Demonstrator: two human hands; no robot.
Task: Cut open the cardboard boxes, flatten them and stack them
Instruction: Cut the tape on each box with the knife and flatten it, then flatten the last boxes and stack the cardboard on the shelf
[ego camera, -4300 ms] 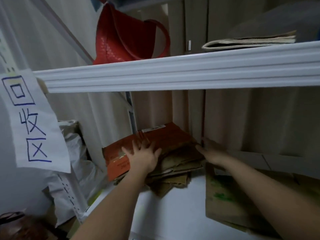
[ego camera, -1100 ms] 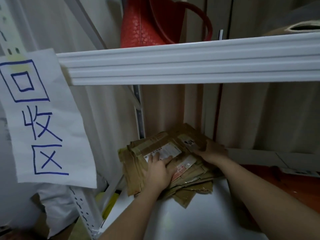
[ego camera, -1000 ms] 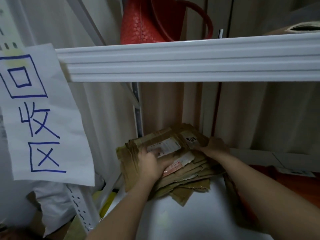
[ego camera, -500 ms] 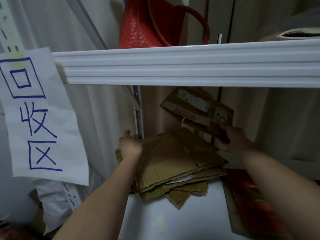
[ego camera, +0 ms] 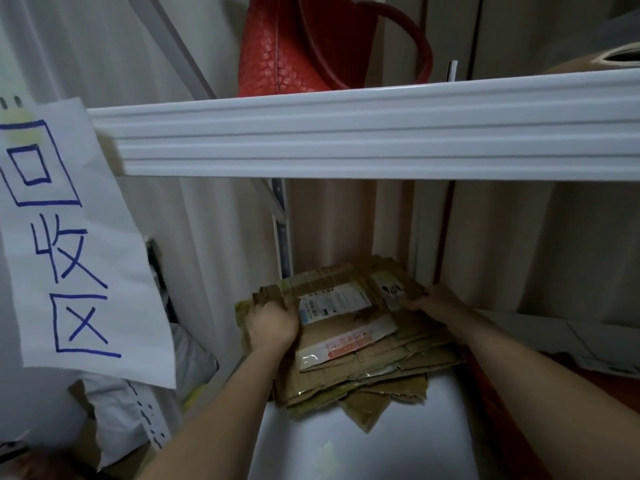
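both hands (ego camera: 273, 325) (ego camera: 434, 301) on cardboard stack (ego camera: 360, 344); fingertips hidden, grip unclear.

Home storage corner: white shelving (ego camera: 346, 133), red handbag (ego camera: 294, 46), curtains (ego camera: 519, 244).

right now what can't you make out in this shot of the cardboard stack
- Left hand grip: its fingers curl over the far-left edge of the cardboard stack, so the fingertips are hidden in the head view.
- Shipping label: the print is too small and blurred to read.
- Lower layers of the stack: covered by the top sheet, so they cannot be counted.
- Red bag: cut off by the top edge of the frame.
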